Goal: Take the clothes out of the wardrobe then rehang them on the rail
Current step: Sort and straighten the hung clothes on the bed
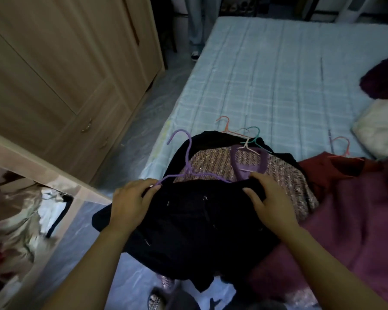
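A black garment (pixel 188 222) lies on top of a pile at the bed's near corner, with a purple hanger (pixel 188 157) at its top edge. My left hand (pixel 130 202) grips the garment's left shoulder by the hanger's arm. My right hand (pixel 267 198) grips its right shoulder. Under it lies a sparkly pink and purple top (pixel 278 171) on a pale hanger (pixel 246 144). To the right lie a magenta garment (pixel 356 220) and a dark red one (pixel 336 173) on an orange hanger (pixel 343 148).
The bed (pixel 278 74) has a light blue checked cover, with orange (pixel 224 124) and teal (pixel 255 135) hangers, a dark purple bundle (pixel 383 79) and a white one (pixel 381 126). The wooden wardrobe (pixel 54 74) stands left, its open part (pixel 14 220) showing clothes. A person's legs (pixel 197 25) stand beyond.
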Available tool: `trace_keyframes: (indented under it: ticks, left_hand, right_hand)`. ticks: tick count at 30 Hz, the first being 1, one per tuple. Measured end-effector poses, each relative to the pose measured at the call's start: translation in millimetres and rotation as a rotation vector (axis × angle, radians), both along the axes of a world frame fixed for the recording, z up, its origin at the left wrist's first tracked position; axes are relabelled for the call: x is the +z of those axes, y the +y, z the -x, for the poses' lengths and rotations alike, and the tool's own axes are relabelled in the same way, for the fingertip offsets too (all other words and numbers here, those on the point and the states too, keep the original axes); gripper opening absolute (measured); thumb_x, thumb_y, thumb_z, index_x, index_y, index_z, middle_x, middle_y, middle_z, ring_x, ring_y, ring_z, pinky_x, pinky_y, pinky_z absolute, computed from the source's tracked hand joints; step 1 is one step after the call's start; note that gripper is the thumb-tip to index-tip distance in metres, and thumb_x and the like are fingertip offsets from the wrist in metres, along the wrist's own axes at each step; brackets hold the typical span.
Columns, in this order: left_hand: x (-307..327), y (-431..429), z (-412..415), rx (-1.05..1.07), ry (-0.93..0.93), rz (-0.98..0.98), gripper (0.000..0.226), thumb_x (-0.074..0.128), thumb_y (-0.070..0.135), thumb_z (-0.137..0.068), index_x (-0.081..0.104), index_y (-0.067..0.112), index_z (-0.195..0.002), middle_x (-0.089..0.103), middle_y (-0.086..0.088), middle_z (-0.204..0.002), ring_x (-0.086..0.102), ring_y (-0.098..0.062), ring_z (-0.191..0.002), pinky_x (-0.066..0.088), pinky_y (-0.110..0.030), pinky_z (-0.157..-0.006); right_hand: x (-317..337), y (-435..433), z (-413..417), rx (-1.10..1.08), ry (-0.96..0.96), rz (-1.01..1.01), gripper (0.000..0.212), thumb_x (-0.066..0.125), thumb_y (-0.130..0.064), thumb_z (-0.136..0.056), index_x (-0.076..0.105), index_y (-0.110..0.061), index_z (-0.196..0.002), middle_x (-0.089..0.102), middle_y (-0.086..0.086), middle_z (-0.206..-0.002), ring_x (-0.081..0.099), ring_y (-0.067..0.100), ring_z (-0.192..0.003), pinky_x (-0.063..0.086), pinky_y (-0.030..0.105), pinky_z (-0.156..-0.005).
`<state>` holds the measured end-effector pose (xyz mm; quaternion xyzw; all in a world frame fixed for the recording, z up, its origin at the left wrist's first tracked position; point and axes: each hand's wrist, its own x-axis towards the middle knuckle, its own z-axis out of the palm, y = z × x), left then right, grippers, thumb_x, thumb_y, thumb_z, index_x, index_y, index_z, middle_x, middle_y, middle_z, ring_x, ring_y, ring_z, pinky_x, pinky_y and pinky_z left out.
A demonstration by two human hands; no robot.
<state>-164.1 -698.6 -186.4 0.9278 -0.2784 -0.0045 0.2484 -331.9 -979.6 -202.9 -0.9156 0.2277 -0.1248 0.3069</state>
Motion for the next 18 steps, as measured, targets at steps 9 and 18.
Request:
trace_keyframes:
  ticks: [9,18]
  left_hand:
    - [38,75,-84,-0.163,-0.096,0.078,0.045,0.038,0.052,-0.087,0.071,0.023,-0.094,0.072,0.0,-0.092,0.065,-0.028,-0.088,0.048,-0.049,-0.079]
    - [56,-18,-121,-0.283,-0.181,0.074,0.023,0.051,0.036,-0.089,0.069,0.022,-0.089,0.07,-0.004,-0.082,0.062,-0.032,-0.084,0.041,-0.045,-0.077]
  right_hand:
    - [34,128,-29,-0.267,-0.127,0.016,0.036,0.064,-0.03,-0.087,0.057,-0.017,-0.12,0.063,0.005,-0.115,0.06,0.025,-0.103,0.047,0.035,-0.082]
    - [48,66,-44,-0.413,-0.191,0.059,0.037,0.067,-0.029,-0.085,0.059,-0.018,-0.119,0.063,0.004,-0.117,0.057,0.023,-0.108,0.036,0.022,-0.09]
